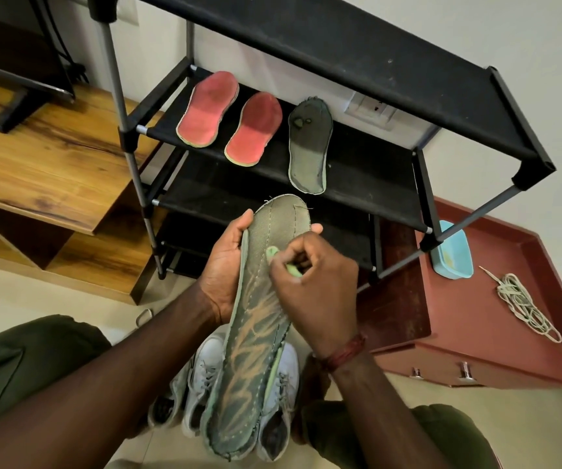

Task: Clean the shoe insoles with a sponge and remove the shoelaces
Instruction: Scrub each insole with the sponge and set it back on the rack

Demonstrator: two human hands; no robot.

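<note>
A person's left hand (223, 265) grips a worn green insole (256, 350), streaked orange-brown and frayed along its stitched edge, above pale shoes (203, 374) on the floor. The right hand (317, 279), fingers curled, presses a small green sponge (273, 252) against it. Loose laces (523, 306) lie on a red cabinet (469, 333).

Soft, even indoor light, fairly bright, without harsh glare. The shoes (205, 374) low in the frame sit in shade. Wide-angle distortion bows the poles of the shoe rack (340, 45) toward the edges; the centre is sharp.
</note>
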